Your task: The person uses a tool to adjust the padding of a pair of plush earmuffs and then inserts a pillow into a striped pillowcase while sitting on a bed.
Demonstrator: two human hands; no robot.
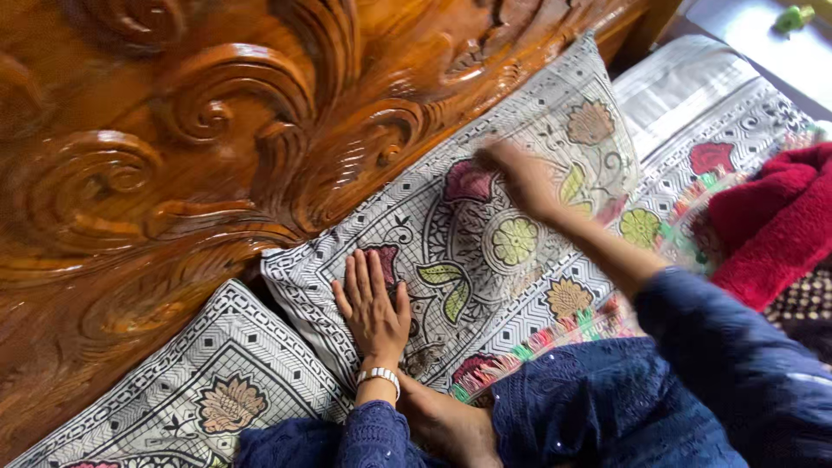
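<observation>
A carved wooden headboard (173, 147), glossy and scrolled, filled the upper left. Below it lay the bed (693, 95) under a black-and-white patterned sheet with coloured flowers. A large pillow (485, 234) in the same floral print leaned against the headboard, near the middle of the view, and a second pillow (199, 390) lay just beside it at the lower left. A red blanket (771, 225) was bunched at the right edge of the bed. The person's dark blue sleeves and clothing covered the lower right. The left hand (373, 308) lay flat and open, fingers together, pressed on the lower part of the large pillow, gripping nothing; a pale bracelet (379, 375) circled its wrist. The right hand (520, 178), blurred, rested on the pillow's upper part; whether it pinched the fabric could not be told.
</observation>
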